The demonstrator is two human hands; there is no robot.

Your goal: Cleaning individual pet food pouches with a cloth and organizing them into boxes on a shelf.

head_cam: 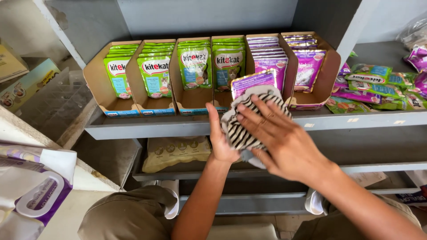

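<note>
Right hand (278, 138): fingers spread flat, pressed onto a soft, crumpled cloth (249, 120) with black-and-white zebra stripes. Left hand (221, 140): held beneath the cloth, thumb up along its left edge, remaining fingers hidden under the fabric, apparently gripping the purple pouch (253, 82) from below. Pouch: glossy foil, flat and rectangular, top edge protruding above the cloth, positioned just in front of the shelf (147, 126) edge. Shelf: grey painted metal, smooth, square-lipped front. On the shelf, six open-fronted cardboard trays (95, 84) side by side, walls cut at a slant, brown matt board. Four left trays: green pouches (155, 75) standing upright in rows, shiny film. Two right trays: purple pouches (309, 66) of the same form. Further right on the shelf: loose pouches (378, 86), green and purple, lying flat and overlapping. Lower shelf: beige bag (175, 151), soft and slumped, lying flat. Lower left: pack of wet wipes (38, 195), purple and white, with an oval plastic flap.
</note>
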